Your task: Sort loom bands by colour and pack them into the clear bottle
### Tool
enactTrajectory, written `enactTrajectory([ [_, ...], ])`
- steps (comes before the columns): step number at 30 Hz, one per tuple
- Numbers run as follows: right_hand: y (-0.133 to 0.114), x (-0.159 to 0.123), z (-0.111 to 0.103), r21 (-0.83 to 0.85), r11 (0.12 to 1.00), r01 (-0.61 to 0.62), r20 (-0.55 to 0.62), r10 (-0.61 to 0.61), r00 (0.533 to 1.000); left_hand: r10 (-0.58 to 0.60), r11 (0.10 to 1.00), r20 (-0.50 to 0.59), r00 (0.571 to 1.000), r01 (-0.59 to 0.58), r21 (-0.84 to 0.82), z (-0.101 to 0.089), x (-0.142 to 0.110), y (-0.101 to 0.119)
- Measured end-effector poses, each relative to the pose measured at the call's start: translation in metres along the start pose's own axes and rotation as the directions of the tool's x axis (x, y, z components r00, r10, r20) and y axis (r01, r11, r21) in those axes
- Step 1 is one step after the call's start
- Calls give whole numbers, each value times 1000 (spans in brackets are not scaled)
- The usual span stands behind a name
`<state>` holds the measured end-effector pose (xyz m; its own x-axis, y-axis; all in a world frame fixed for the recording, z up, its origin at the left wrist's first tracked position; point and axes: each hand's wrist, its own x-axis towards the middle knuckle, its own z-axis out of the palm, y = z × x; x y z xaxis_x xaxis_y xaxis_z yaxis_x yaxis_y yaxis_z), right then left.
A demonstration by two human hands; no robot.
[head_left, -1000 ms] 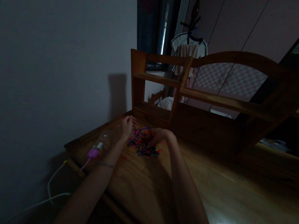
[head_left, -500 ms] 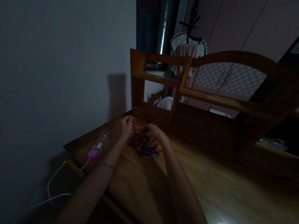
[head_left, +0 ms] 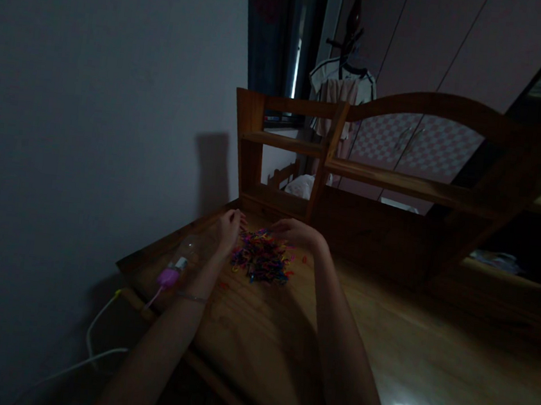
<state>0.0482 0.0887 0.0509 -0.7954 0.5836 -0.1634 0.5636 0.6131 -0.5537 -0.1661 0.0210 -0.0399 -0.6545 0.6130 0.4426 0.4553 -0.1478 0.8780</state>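
Observation:
A heap of small colourful bands (head_left: pixel 261 263) lies on the wooden desk (head_left: pixel 256 343) near its far left corner. My left hand (head_left: pixel 228 228) rests at the heap's left edge, its fingers drawn together at the tips; what they pinch, if anything, is too dim to see. My right hand (head_left: pixel 298 231) hovers over the heap's far right edge, palm down, with its fingers stretched loosely to the left. A thin bracelet (head_left: pixel 191 297) circles my left wrist.
A clear bottle with a purple cap (head_left: pixel 174 270) lies near the desk's left edge, a white cord (head_left: pixel 90 351) hanging below it. A wooden shelf unit (head_left: pixel 304 161) stands along the desk's back. A grey wall is on the left; clothes hang behind.
My right hand has lifted off the heap's middle and drawn back to its far right edge, fingers opening out. The left hand has stayed in place.

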Motion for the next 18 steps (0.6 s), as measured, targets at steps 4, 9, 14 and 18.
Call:
enactTrajectory([
  [4, 15, -10, -6, -69, 970, -233, 90, 239, 967, 20, 995, 73, 997, -27, 97, 0, -4, 0],
  [9, 21, -5, 11, -101, 931, -350, 129, 361, 924, 52, 987, 270, 962, -91, 135, 3, -12, 3],
  [14, 5, 14, 30, -29, 978, -205, 119, 207, 971, 79, 985, 471, 879, -140, 96, 17, -16, 6],
  [18, -7, 22, 39, -52, 997, -57, 127, 63, 990, 72, 993, 582, 810, -113, 35, 22, -16, 6],
])
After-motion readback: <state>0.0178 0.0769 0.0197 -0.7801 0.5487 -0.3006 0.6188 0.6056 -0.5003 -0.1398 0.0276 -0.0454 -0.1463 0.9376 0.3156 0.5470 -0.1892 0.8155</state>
